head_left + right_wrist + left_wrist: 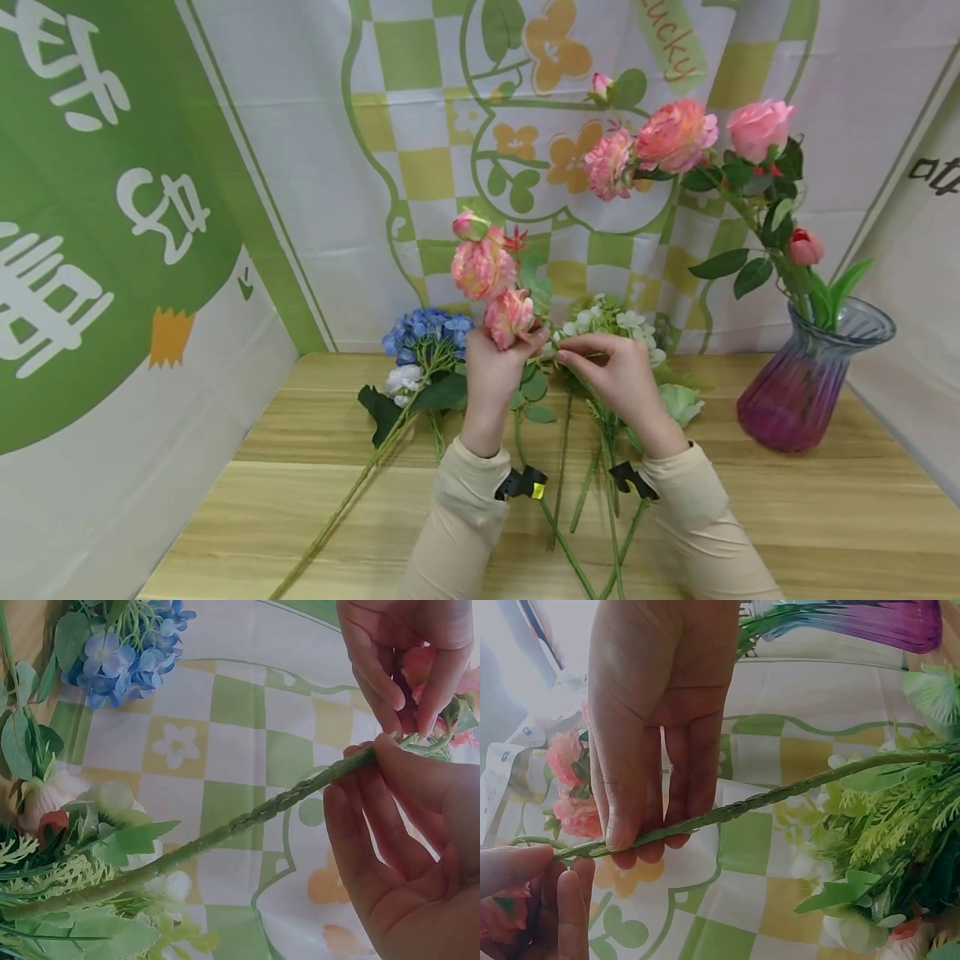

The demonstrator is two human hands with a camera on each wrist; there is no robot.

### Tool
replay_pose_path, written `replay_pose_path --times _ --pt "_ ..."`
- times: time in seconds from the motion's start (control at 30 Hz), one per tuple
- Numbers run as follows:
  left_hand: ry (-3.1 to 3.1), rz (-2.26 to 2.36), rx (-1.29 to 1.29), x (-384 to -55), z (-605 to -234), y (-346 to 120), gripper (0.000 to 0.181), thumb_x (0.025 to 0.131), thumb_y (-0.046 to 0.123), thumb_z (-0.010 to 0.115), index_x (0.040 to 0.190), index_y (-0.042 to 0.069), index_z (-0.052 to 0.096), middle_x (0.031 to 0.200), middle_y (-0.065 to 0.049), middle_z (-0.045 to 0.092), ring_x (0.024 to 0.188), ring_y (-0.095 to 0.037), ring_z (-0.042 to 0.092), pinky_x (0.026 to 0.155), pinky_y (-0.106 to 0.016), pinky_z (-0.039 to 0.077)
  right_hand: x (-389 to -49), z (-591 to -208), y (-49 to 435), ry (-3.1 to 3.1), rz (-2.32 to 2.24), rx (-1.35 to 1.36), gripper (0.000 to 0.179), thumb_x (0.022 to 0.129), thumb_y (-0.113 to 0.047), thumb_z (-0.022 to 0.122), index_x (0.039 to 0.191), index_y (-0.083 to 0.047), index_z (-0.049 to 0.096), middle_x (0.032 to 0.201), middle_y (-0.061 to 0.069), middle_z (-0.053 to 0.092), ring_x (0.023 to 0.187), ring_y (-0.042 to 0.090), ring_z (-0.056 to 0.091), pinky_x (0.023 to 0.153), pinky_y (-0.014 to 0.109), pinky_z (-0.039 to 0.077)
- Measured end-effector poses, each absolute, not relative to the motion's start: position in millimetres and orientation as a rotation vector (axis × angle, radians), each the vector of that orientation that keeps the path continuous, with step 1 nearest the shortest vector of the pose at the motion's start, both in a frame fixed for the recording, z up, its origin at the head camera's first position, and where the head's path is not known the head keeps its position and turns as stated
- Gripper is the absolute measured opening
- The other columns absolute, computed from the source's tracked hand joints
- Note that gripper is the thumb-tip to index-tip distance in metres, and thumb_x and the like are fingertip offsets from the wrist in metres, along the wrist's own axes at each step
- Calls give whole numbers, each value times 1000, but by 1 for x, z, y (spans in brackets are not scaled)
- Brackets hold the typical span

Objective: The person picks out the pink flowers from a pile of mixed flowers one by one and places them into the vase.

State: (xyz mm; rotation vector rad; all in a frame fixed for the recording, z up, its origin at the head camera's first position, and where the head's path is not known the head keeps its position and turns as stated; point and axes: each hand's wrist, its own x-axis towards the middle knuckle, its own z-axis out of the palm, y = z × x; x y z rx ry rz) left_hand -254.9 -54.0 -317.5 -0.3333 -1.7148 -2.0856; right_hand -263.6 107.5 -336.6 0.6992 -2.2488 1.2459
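My left hand (495, 379) pinches the green stem (780, 793) of a pink flower spray (483, 271) close below its blossoms. The spray carries two ruffled pink blooms and a bud. My right hand (626, 383) pinches the same stem just beside the left hand, between thumb and fingertips. In the right wrist view, the stem runs slanting from the right hand's fingers (386, 746) toward the lower left, with a rough, twisted stretch along its middle. Small side stems branch off where the left fingertips touch it.
A blue hydrangea (427, 333) with a long stem lies on the wooden table (300, 467) at left. White and green flowers (637, 325) lie behind the right hand. At right stands a pink-purple glass vase (795, 400) holding pink roses (761, 129) and a tulip (806, 247).
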Motion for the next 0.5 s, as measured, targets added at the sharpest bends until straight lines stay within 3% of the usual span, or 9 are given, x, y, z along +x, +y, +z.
replay_pose_path --times 0.17,0.5 --pt "-1698 -2116 -357 -254 -316 -53 31 78 -5 72 108 -2 66 86 -8 69 71 -9 65 65 -26 54 -263 -336 109 -2219 1224 706 13 83 -16 73 93 -8 76 91 6 74 78 17 70 67 30 58" --pt "-1724 -2102 -410 -256 -318 -52 35 80 -2 72 114 1 64 91 -15 69 65 -10 62 63 -26 52 -263 -336 111 -2192 1151 705 14 83 -15 72 94 -9 77 89 7 74 72 16 70 61 29 56"
